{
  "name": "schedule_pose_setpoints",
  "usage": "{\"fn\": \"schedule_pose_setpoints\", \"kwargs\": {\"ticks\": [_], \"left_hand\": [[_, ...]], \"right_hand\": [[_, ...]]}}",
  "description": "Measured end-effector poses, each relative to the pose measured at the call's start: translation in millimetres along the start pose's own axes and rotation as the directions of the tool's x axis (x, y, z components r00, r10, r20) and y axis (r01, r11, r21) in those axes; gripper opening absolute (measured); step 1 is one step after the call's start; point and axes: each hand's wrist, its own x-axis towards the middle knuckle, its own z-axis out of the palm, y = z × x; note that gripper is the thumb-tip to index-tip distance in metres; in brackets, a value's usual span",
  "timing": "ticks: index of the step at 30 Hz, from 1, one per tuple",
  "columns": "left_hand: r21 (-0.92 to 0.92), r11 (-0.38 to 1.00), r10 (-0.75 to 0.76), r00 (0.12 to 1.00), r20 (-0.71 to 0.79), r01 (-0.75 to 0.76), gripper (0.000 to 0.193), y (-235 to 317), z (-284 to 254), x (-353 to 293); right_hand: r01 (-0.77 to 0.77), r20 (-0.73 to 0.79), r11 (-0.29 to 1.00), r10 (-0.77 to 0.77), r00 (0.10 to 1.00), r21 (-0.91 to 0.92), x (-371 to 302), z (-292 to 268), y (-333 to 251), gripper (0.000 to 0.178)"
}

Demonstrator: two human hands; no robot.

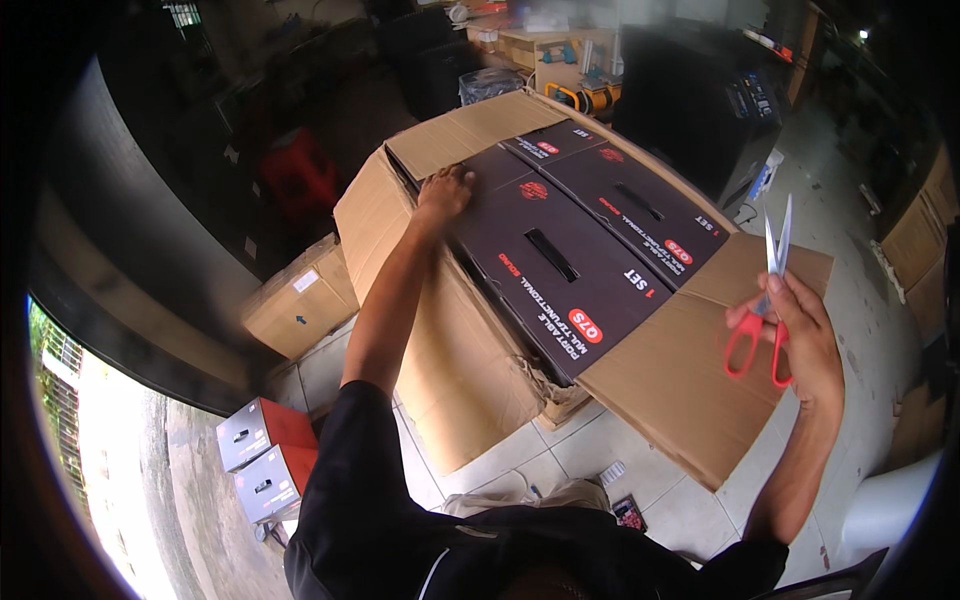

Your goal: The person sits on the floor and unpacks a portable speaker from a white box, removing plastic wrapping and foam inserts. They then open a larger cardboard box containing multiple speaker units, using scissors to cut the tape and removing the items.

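In front of me stands a large brown cardboard carton (460, 400) with its flaps folded outward. Dark printed boxes (500, 235) with slot handles fill it side by side. My left hand (447, 190) rests at the carton's left edge, on the corner of the nearest dark box, its fingers bent and partly hidden. Off to the right, above the right flap (690, 390), my right hand (803, 325) grips a pair of red-handled scissors (778, 245). Their blades point up and stand slightly apart.
Two smaller grey and red boxes (268, 485) are stacked at the lower left. A sealed carton (305, 300) sits beyond the left flap. Behind are a red stool (300, 170), a big black cabinet (690, 110) and a cluttered workbench (545, 45). More cartons (920, 230) line the right side.
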Motion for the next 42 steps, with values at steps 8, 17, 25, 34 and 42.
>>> {"fn": "schedule_pose_setpoints", "kwargs": {"ticks": [8,17,25,34,42], "left_hand": [[0.652,0.733,0.307,0.949,-0.066,-0.192,0.05,-31.1,-19.7,21.4],[0.819,0.511,0.324,0.824,-0.465,0.261,0.06,-98.3,-97.0,97.7],[0.093,0.916,-0.373,0.913,-0.164,0.39,0.091,-207.9,-14.5,182.0],[0.204,0.885,-0.34,0.88,-0.332,0.419,0.076,-158.8,-39.0,134.7],[-0.407,0.516,0.835,0.549,0.043,-0.754,0.039,90.4,-20.1,-62.2]], "right_hand": [[-0.012,-0.154,0.84,0.113,0.982,0.542,-5.0,21.4,118.0,0.022],[0.408,-0.582,0.794,-0.086,0.809,0.451,155.0,91.0,111.5,0.028],[0.318,-0.684,0.931,-0.115,0.721,0.178,158.9,99.7,132.4,0.018],[0.27,-0.719,0.96,-0.136,0.682,0.074,159.6,108.5,126.8,0.023],[0.283,-0.667,0.947,-0.111,0.737,0.155,156.0,104.9,120.6,0.024]]}}
